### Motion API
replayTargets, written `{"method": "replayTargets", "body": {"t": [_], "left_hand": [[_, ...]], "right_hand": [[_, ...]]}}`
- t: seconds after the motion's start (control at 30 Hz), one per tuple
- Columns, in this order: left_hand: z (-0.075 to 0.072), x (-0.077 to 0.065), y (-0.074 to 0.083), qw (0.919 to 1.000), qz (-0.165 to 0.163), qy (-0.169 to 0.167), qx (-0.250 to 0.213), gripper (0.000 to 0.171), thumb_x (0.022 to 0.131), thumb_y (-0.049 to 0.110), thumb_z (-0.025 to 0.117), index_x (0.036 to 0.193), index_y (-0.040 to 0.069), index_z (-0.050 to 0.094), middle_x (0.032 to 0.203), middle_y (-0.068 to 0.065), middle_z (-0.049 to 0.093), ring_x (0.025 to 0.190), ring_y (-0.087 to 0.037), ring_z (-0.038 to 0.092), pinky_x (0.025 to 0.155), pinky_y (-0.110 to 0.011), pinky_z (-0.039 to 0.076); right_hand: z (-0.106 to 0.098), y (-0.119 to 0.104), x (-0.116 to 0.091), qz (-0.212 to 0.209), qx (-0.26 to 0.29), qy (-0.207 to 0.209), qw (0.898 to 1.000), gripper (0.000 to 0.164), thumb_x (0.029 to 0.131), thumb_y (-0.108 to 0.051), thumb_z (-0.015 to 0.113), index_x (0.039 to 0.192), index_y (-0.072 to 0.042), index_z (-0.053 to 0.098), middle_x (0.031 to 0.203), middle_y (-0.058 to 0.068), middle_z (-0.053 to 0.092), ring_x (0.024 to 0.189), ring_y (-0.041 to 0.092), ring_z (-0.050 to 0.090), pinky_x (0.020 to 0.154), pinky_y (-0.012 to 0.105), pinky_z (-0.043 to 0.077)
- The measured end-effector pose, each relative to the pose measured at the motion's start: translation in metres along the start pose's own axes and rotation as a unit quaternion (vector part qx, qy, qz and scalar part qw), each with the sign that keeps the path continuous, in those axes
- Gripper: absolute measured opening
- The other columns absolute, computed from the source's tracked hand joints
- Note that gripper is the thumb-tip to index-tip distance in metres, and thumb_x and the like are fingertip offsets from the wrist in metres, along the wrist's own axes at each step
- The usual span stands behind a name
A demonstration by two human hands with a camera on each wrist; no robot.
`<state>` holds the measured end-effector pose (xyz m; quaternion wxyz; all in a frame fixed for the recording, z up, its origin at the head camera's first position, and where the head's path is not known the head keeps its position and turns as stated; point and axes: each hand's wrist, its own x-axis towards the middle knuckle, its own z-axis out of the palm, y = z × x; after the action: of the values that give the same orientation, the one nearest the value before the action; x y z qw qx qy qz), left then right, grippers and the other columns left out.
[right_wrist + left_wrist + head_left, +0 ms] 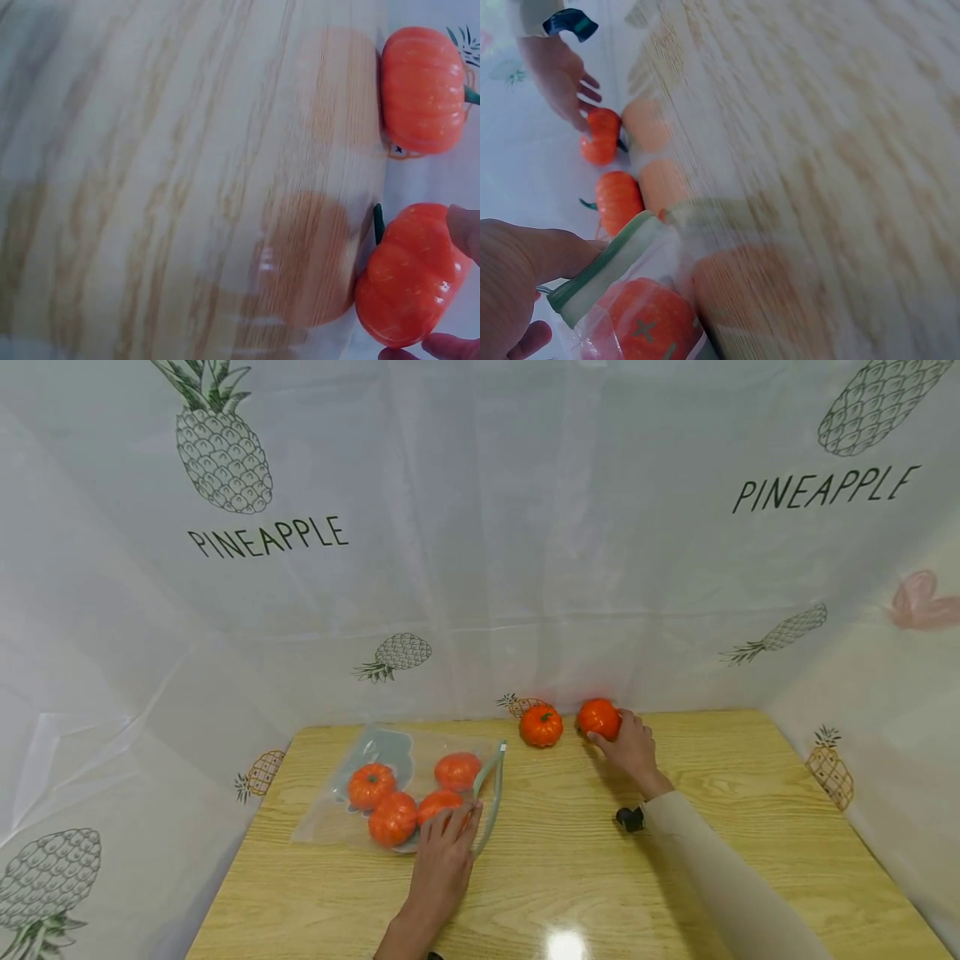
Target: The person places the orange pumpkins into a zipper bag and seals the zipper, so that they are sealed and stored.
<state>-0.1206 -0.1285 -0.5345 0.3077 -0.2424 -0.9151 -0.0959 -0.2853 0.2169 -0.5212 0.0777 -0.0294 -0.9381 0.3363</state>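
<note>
The clear zip bag (330, 821) lies flat on the left half of the wood-grain surface (555, 860), its green-edged mouth turned to the right and parted. At its near side is the left hand (442, 860), fingers laid over the film at the mouth; the thumb is largely hidden, but the hand seems to pinch the upper edge. The bag holds four orange pumpkins (392, 820), grouped together, one of them partly covered by the fingertips.

To the right, a pale sleeve (727, 881) reaches forward over the surface, with a small black device (630, 818) at its cuff. Beyond the cuff, well apart from the left hand, the right hand (636, 750) grips a glossy red-orange pumpkin (598, 718), its thumb on one side and fingers on the other. This pumpkin is by the far edge of the surface, tipped over so that its green stem points toward its neighbour. That neighbour, a loose pumpkin (541, 727), stands upright just to its left, stem up, with a narrow gap between the two.

Behind them hangs a whitish curtain (465, 527) printed with pineapples and the word PINEAPPLE.
</note>
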Motion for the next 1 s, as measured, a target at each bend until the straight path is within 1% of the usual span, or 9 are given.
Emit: {"method": "replayTargets", "body": {"t": [0.2, 0.43, 0.57, 0.87, 1.0], "left_hand": [[0.0, 0.0, 0.0, 1.0, 0.0, 0.001, -0.002, 0.071, 0.067, -0.005, 0.088, 0.135, 0.007, 0.073, 0.133, -0.004, 0.065, 0.111, -0.026, 0.057, 0.092, -0.043, 0.05], [0.001, -0.001, 0.001, 1.0, 0.004, 0.002, 0.002, 0.07, 0.068, -0.004, 0.088, 0.135, 0.007, 0.073, 0.133, -0.004, 0.065, 0.111, -0.026, 0.057, 0.093, -0.043, 0.051], [0.002, -0.001, 0.001, 1.0, 0.004, 0.003, 0.003, 0.07, 0.068, -0.004, 0.089, 0.135, 0.007, 0.073, 0.132, -0.004, 0.065, 0.11, -0.026, 0.057, 0.092, -0.043, 0.05], [0.002, -0.003, 0.0, 0.9999, 0.006, 0.009, 0.005, 0.07, 0.067, -0.004, 0.088, 0.135, 0.008, 0.073, 0.131, -0.003, 0.065, 0.11, -0.026, 0.057, 0.091, -0.042, 0.05], [0.002, -0.004, 0.0, 0.9998, 0.009, 0.009, 0.013, 0.073, 0.065, -0.002, 0.092, 0.135, 0.009, 0.073, 0.131, -0.002, 0.064, 0.11, -0.026, 0.056, 0.092, -0.041, 0.05]], "right_hand": [[0.005, 0.002, 0.006, -0.017, 0.038, 0.005, 0.999, 0.079, 0.097, -0.026, 0.076, 0.152, 0.017, 0.037, 0.144, 0.043, 0.048, 0.128, 0.061, 0.048, 0.108, 0.069, 0.04], [0.005, 0.0, 0.007, 0.0, 0.057, 0.006, 0.998, 0.076, 0.097, -0.023, 0.077, 0.148, 0.018, 0.039, 0.141, 0.043, 0.051, 0.128, 0.058, 0.052, 0.109, 0.067, 0.043], [0.006, 0.002, 0.008, 0.001, 0.063, 0.009, 0.998, 0.074, 0.096, -0.022, 0.078, 0.146, 0.018, 0.04, 0.14, 0.042, 0.052, 0.128, 0.057, 0.053, 0.109, 0.066, 0.044], [0.003, 0.005, -0.008, 0.008, 0.078, 0.01, 0.997, 0.075, 0.097, -0.022, 0.078, 0.148, 0.017, 0.039, 0.142, 0.04, 0.052, 0.129, 0.057, 0.052, 0.108, 0.067, 0.044], [0.002, 0.006, -0.016, 0.008, 0.082, 0.006, 0.997, 0.077, 0.096, -0.023, 0.078, 0.149, 0.016, 0.039, 0.143, 0.039, 0.051, 0.129, 0.056, 0.05, 0.108, 0.068, 0.043]]}}
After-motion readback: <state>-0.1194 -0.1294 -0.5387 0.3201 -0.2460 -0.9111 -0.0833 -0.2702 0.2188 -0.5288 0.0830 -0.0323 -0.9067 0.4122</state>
